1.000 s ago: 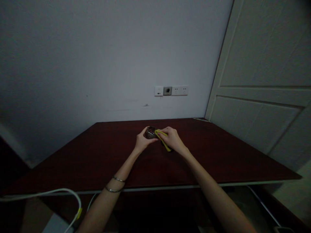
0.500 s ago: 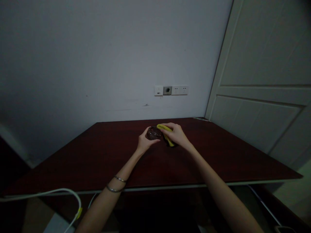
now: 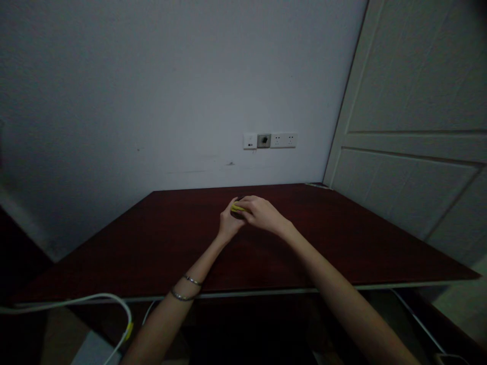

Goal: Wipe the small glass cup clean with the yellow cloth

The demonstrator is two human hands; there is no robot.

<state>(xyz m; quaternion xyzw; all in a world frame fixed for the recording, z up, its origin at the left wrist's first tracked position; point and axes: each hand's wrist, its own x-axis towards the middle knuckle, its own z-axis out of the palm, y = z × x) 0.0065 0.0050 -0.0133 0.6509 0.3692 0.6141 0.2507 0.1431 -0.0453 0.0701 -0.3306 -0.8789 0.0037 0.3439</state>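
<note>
Over the middle of a dark red table [image 3: 342,243], both hands meet around a small dark round object [image 3: 239,198], now almost hidden. My left hand [image 3: 228,224] cups it from the left, fingers curled round it. My right hand [image 3: 259,215] is closed on a yellow cloth [image 3: 237,207] and presses it onto the object from above and the right. Only a small yellow patch shows between the hands. Two thin bangles [image 3: 186,287] sit on my left wrist.
A grey wall with a row of sockets [image 3: 269,140] rises behind the table. A white panelled door [image 3: 414,126] stands at the right. A white cable with a yellow tip [image 3: 114,304] loops below the table's front edge at the left.
My right hand has moved left with the yellow cloth and now covers the dark object, which showed beside the cloth before. The left hand has kept its hold.
</note>
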